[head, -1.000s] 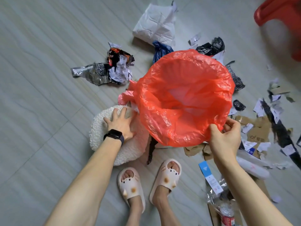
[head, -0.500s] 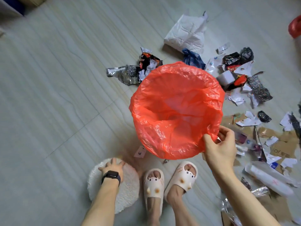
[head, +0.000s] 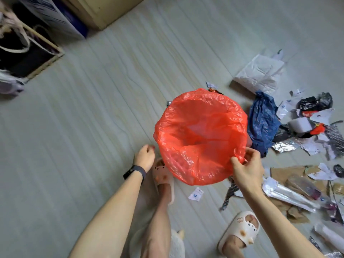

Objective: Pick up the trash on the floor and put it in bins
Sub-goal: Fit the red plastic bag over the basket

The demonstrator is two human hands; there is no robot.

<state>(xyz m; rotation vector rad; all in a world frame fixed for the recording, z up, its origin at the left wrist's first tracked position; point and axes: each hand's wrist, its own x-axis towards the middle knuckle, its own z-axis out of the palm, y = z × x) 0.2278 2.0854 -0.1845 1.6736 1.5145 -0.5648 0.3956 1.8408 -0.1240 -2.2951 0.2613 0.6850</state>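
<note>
R hand [head: 247, 169] fingers pinch red bin liner [head: 197, 171] rim; L hand [head: 144, 157] fingers loosely curled, empty.

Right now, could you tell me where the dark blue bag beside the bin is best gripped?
Probably pinch the blue bag at its bunched, raised far end, coming straight down from above: it lies limp and crumpled on the floor, with one edge beside the red-lined bin.

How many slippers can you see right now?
2. The left slipper is beside the left hand, partly hidden by the red bin bag; the right slipper is near the bottom edge, below the right hand.
</note>
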